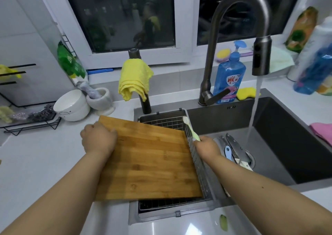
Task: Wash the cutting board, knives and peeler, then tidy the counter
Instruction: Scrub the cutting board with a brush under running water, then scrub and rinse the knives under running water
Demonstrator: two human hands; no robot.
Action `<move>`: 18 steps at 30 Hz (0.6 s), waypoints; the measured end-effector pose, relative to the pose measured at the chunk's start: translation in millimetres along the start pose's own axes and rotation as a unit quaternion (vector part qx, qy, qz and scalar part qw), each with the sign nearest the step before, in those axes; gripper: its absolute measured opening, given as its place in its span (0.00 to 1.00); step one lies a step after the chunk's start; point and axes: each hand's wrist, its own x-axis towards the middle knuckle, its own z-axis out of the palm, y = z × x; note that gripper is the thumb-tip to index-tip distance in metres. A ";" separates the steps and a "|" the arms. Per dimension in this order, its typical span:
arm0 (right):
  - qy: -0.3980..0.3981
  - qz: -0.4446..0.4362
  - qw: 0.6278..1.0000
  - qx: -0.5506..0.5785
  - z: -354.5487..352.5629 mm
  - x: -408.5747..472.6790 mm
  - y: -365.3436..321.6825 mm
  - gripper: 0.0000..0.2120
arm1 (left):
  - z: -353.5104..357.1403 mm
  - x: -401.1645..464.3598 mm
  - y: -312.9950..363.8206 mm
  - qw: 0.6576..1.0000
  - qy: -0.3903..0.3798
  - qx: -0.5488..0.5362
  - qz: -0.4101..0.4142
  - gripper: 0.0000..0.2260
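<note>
**Cutting board held over the sink basket, tap running**

We begin with the grey counter [45, 163], which fills the view from 6 to 9 o'clock, and the dark sink [287, 145], which takes up the 3 to 4 o'clock sector. The arched faucet [233, 10] rises at 1 o'clock; water [253, 118] falls from its spray head into the basin.

Near the centre we see the wooden cutting board [152, 163], lying tilted across the counter edge and over the wire drain basket [165, 121] set in the sink's left part. Our left hand [98, 141], at 9 o'clock of the board, grips its far left corner with the fingers curled over the edge. Our right hand [206, 147], at 3 o'clock of the board, is closed around the handle of a pale green brush [190, 128], whose bristled head points toward 12 o'clock above the basket.

Just beyond the right hand, on the sink floor near the drain, lie the knives [235, 146] and a blue-handled peeler [228, 151], overlapping one another.

At 12 o'clock a yellow cloth [134, 78] hangs over a dark post; a blue soap bottle [229, 76] stands beside the faucet base, and a white bowl [71, 105] sits at 10 o'clock.
</note>
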 end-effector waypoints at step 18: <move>-0.113 0.164 0.974 -0.107 -141.2 44.1 132.8 0.08 | 161.5 -166.7 256.2 0.885 -0.388 -0.157 0.204 0.09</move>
